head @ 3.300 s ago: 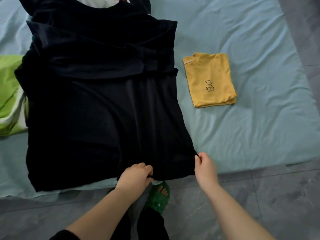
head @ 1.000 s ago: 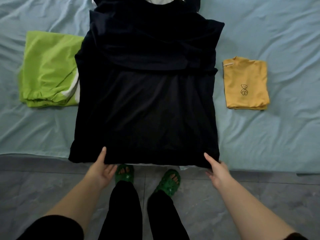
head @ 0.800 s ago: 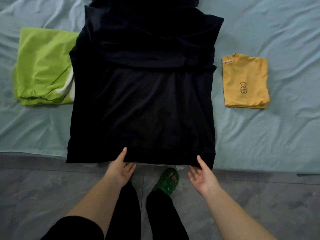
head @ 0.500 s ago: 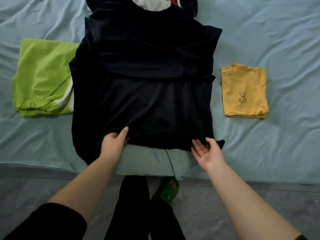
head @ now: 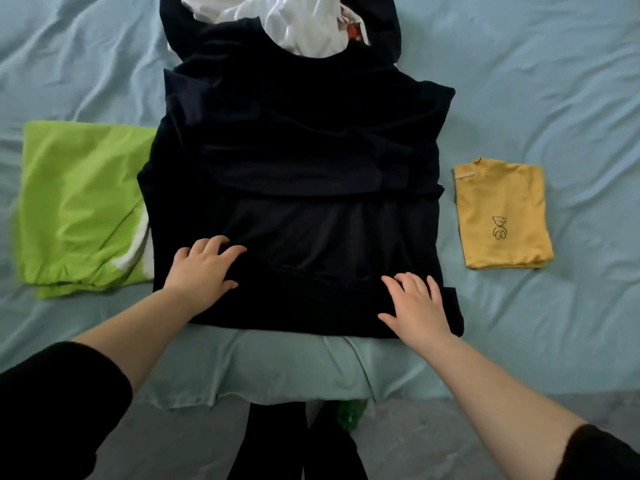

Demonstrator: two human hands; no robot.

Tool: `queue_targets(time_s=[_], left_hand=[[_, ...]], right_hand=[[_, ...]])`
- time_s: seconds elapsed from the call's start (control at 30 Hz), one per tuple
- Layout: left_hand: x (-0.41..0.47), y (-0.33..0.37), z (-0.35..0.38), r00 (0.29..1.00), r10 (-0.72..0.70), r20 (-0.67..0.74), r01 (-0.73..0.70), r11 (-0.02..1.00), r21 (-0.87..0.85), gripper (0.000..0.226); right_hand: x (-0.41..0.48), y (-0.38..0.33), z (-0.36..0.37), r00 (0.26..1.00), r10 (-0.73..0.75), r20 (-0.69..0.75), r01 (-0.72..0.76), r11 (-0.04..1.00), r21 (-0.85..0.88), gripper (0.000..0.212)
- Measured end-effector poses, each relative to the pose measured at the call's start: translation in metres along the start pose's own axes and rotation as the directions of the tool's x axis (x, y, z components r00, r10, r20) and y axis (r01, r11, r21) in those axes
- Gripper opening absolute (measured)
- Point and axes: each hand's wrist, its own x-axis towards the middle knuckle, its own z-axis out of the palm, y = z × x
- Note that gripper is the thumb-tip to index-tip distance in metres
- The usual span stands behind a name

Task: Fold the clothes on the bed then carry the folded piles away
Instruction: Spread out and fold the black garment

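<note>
Black shirt (head: 304, 161) lies flat at centre of the bed (head: 554, 98), near hem doubled up; green garment (head: 83, 206) at 9 o'clock, folded yellow shirt (head: 502, 216) at 3 o'clock. Left hand (head: 202, 271) and right hand (head: 415, 306) rest palm-down on the fold, fingers spread, gripping nothing. Judged light, limp, crease-prone: pinch the fold's two near corners.

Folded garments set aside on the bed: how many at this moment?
2. A green folded garment lies left of the black shirt; a yellow folded shirt lies right of it. The black shirt is only part-folded; the white heap beyond may hide more.
</note>
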Motion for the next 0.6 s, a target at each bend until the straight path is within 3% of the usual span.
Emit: queue_targets(time_s=[0.07,0.17,0.23,0.3,0.47,0.6], left_hand=[[0.007,-0.006,-0.004,0.998,-0.004,0.068,0.008,0.999,-0.053,0.063],[0.012,-0.011,-0.01,0.979,0.053,0.199,-0.029,0.992,-0.121,0.043],[0.011,-0.016,-0.014,0.966,0.11,0.234,-0.09,0.991,-0.096,0.032],[0.011,-0.024,-0.022,0.973,0.163,0.164,-0.153,0.986,-0.069,0.029],[0.043,-0.054,-0.076,0.966,0.186,-0.183,-0.187,0.982,0.008,0.032],[0.094,-0.071,-0.121,0.948,0.137,-0.287,-0.128,0.99,0.05,0.029]], right_hand=[[0.006,-0.001,-0.006,0.999,0.019,0.03,-0.017,0.999,-0.05,0.063],[0.013,-0.002,-0.019,0.998,0.023,0.065,-0.022,1.0,-0.023,0.027],[0.016,-0.001,-0.029,0.998,0.013,0.058,-0.014,1.0,0.006,0.015],[0.019,0.002,-0.044,1.0,-0.002,0.022,0.001,1.0,0.03,0.009],[0.065,0.008,-0.114,0.983,-0.03,-0.18,0.036,0.999,0.029,0.017],[0.132,0.003,-0.17,0.922,-0.118,-0.369,0.093,0.992,-0.086,0.023]])
